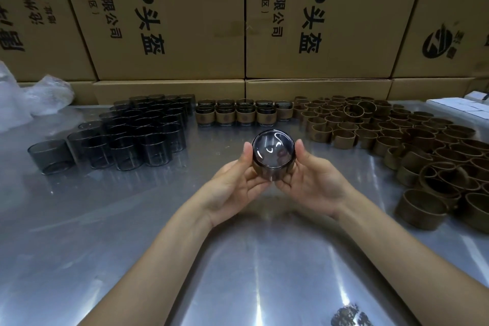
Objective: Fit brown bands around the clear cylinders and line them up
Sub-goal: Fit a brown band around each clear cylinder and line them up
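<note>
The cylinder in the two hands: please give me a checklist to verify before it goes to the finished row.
1. Both hands hold the cylinder, left hand and right hand: ok.
2. Brown band sits on it: cannot tell, only a brownish edge shows low down.
3. Band level: cannot tell.
4. Free table beside the finished row: ok.
5. Loose bands stay apart from the row: ok.

Dim, slightly soft wide-angle view; overhead glare streaks the metal table (238, 259).

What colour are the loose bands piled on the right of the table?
Brown, tan on the outside; the loose bands show best in the head view.
</note>
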A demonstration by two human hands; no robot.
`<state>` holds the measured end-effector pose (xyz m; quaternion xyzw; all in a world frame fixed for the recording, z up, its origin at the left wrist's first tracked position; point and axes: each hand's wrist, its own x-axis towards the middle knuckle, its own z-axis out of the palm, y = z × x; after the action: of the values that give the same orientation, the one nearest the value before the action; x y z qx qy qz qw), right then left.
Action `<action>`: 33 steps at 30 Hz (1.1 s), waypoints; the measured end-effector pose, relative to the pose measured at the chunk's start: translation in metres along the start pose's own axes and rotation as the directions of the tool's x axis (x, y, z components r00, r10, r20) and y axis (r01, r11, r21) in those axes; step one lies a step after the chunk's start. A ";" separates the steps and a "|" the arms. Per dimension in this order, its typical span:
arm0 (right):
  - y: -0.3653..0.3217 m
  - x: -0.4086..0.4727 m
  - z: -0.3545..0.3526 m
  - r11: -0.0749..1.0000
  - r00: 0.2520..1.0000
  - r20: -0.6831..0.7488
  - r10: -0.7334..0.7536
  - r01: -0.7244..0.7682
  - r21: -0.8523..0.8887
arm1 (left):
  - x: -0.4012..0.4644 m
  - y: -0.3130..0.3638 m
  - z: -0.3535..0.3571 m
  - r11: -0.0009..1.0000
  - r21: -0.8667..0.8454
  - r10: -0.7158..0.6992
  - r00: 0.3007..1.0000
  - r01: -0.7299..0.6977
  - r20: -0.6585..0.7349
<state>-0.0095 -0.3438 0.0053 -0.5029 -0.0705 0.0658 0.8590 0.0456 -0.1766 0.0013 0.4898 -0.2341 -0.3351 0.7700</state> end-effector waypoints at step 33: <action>0.018 0.030 -0.029 0.286 0.844 -0.167 -0.509 -0.017 -0.958 | 0.019 -0.010 -0.035 0.859 0.483 0.397 0.819 -0.172 -0.414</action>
<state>0.0241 -0.3538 -0.0230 -0.8846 0.0235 -0.2423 0.3977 0.0802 -0.1729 -0.0216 0.6729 -0.1661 -0.0155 0.7207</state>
